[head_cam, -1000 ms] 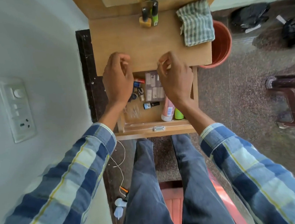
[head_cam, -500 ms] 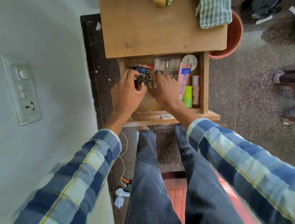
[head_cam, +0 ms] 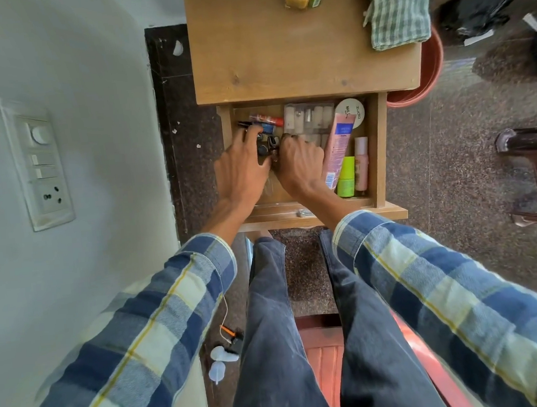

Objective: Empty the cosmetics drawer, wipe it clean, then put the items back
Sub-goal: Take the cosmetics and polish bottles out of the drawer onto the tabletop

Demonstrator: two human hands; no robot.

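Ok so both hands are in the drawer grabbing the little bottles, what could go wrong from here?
1. The left hand and right hand crowd the same cluster of small dark bottles; one could slip out and drop.
2. The right hand's wrist sits against the pink tube, so lifting out might drag it.
3. The drawer is pulled far out; leaning on it might tip it.

Wooden drawer point(head_cam: 377, 148) pulled open, full w/ tubes, small bottles, clear case point(head_cam: 310, 117)
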